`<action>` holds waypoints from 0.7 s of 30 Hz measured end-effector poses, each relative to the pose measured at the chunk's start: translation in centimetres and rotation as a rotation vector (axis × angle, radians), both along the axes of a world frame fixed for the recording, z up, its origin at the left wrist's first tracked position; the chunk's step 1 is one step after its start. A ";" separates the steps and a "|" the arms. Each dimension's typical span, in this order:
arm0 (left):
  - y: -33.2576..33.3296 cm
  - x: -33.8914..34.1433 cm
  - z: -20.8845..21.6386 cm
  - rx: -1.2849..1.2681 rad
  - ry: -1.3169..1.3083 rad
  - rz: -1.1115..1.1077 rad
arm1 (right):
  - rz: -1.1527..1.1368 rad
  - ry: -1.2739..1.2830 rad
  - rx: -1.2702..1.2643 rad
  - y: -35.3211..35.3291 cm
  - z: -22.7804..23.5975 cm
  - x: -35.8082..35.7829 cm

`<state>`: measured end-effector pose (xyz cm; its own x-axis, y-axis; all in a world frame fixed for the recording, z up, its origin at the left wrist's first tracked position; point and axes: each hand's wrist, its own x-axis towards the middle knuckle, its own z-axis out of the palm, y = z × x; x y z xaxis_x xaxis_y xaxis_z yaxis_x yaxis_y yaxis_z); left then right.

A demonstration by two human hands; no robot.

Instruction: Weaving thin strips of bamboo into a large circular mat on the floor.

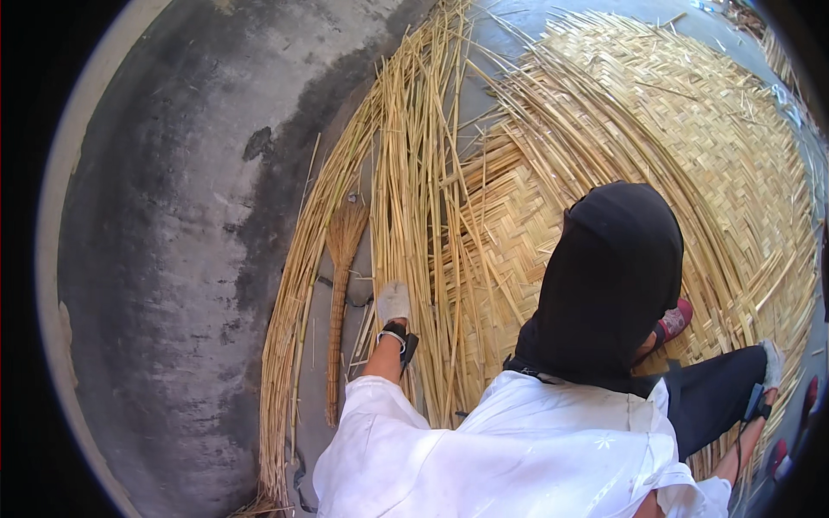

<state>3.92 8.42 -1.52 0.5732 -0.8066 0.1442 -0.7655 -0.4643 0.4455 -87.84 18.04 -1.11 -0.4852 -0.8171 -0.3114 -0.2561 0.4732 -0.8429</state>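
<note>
My left hand [393, 302], in a pale glove with bands at the wrist, is at the left side of a long bundle of yellow reeds [413, 155]. Its fingers blend into the glove's shape, so their grip is unclear. Far to the right, my right hand [772, 364], also gloved, is beside the end of a black-trousered leg [717, 397]; its fingers cannot be made out. Between my arms, above the white shirt [518, 457], a rounded black cloth shape [613, 276] hides part of the woven reed mat [518, 216].
A straw broom [344, 250] lies left of the bundle, beside more loose reeds [289, 363]. A grey, stained wall [173, 224] curves along the left. Long loose reeds [604, 121] cross the mat. A red patterned shoe [675, 319] is beside the black cloth; another red shoe [810, 395] is at the right edge.
</note>
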 end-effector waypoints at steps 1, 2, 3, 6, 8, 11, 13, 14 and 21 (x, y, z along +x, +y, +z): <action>0.1 0.4 0.1 0.042 0.009 0.055 | 0.018 0.041 -0.036 0.1 0.0 0.0; 0.4 1.0 0.2 -0.041 -0.132 0.101 | 0.035 0.082 -0.071 0.1 0.1 0.1; 0.7 1.6 0.2 -0.084 -0.257 0.136 | 0.025 0.080 -0.067 0.2 0.1 0.2; 2.0 4.1 0.5 0.295 -0.061 0.378 | -0.007 0.042 -0.047 0.3 0.0 0.4; 3.0 4.6 0.3 0.495 0.028 0.492 | -0.020 0.015 -0.032 0.3 0.1 0.5; 4.2 3.5 -0.1 0.355 0.125 0.344 | -0.044 -0.017 -0.015 0.1 0.3 0.7; 4.4 2.2 -0.2 0.027 0.360 0.155 | -0.050 -0.032 -0.002 0.0 0.5 0.7; 4.4 1.6 -0.1 0.005 0.319 0.122 | -0.066 -0.052 0.007 -0.1 0.5 0.7; 4.0 1.0 -0.2 -0.298 0.473 0.235 | -0.085 -0.020 -0.002 0.1 0.5 0.8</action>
